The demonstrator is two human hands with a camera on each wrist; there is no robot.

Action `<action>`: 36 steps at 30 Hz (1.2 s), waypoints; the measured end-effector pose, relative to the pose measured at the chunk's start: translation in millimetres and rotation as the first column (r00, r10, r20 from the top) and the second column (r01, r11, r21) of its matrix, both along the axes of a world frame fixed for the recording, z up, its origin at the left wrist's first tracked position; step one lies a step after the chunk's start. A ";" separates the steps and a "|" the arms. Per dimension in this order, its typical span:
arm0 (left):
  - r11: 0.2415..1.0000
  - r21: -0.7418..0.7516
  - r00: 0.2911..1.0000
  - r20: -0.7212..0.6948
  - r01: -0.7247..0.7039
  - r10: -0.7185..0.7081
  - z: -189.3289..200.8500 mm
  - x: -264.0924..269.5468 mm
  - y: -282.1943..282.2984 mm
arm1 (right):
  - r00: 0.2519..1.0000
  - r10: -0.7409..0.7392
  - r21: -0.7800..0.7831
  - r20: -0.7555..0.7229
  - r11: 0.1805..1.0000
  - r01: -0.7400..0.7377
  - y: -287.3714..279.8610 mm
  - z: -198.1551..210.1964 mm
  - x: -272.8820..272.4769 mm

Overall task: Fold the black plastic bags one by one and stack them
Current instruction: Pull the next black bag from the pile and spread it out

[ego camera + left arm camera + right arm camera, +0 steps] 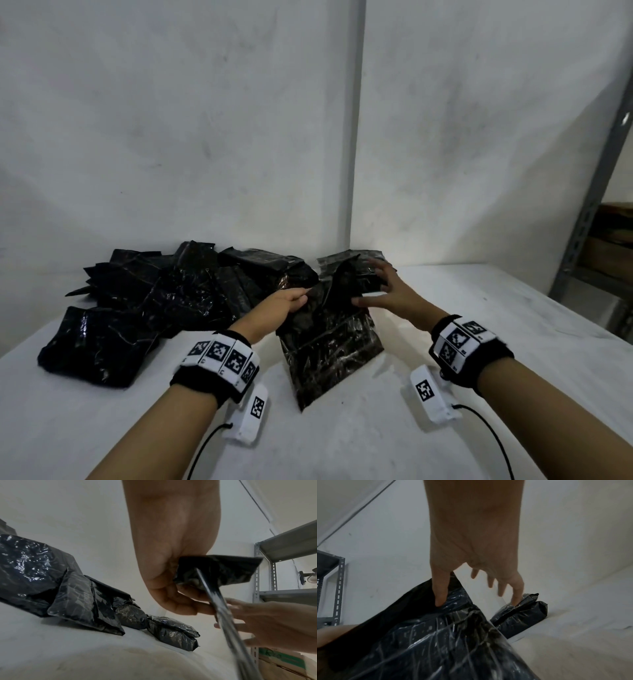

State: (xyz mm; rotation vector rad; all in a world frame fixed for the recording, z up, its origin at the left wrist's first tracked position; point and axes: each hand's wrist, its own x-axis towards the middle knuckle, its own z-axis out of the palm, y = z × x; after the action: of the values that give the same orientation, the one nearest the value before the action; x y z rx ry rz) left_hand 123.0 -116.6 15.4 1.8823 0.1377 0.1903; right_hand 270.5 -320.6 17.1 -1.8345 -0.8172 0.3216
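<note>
A crumpled black plastic bag (329, 346) lies in the middle of the white table (496, 349), its top end lifted. My left hand (303, 298) pinches the bag's upper left corner (217, 569) between thumb and fingers (188, 601). My right hand (373, 287) hovers over the upper right part with its fingers spread. In the right wrist view its thumb (440, 599) touches the bag (436, 642) and its little finger touches folded bags (522, 609). That small folded stack (352, 258) sits just behind the bag. A loose pile of black bags (164, 294) lies at the left.
White walls meet in a corner right behind the table. A grey metal shelf rack (596, 192) stands off the table's right side, with cardboard boxes (613, 240) on it. The near part of the table shows only my forearms and the wrist cameras' cables.
</note>
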 end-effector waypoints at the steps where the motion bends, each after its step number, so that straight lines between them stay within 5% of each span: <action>1: 0.999 -0.006 0.999 -0.031 0.033 -0.033 2.7 -0.7 -2.0 | 0.999 0.052 0.018 -0.016 0.999 -0.051 0.2 3.2 -0.7; 5: 0.989 -0.140 0.988 -0.137 0.052 -0.072 7.2 -1.8 -5.4 | 0.987 0.129 0.088 -0.093 0.989 -0.121 -2.9 15.4 -6.0; 11: 0.874 -0.486 0.997 -0.057 0.020 -0.055 4.8 -4.9 -2.7 | 0.979 -0.110 0.116 -0.174 0.985 0.131 -13.0 7.2 1.7; 17: 0.927 -0.347 0.989 -0.012 -0.142 0.147 -3.6 -0.7 -3.8 | 0.929 -0.106 0.108 -0.354 0.982 0.153 -20.1 0.9 1.6; 22: 0.905 -0.418 0.988 -0.151 -0.075 0.013 -3.5 -1.4 2.3 | 0.807 0.087 0.047 -0.584 0.996 -0.073 -25.8 9.3 0.2; 29: 0.938 -0.206 0.945 -0.234 -0.280 0.230 -17.2 14.3 1.7 | 0.891 -0.063 -0.053 -0.450 0.998 0.044 -18.8 -7.1 6.3; 36: 0.836 -0.399 0.926 -0.118 -0.376 0.360 -29.5 36.1 5.8 | 0.911 -0.127 0.116 -0.391 0.976 0.186 -8.2 -20.4 16.6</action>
State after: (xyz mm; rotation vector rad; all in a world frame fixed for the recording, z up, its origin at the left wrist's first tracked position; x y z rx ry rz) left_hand 159.1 -110.8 -14.1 1.4162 0.5312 0.3592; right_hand 287.1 -328.8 -3.4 -1.6127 -0.4076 0.4821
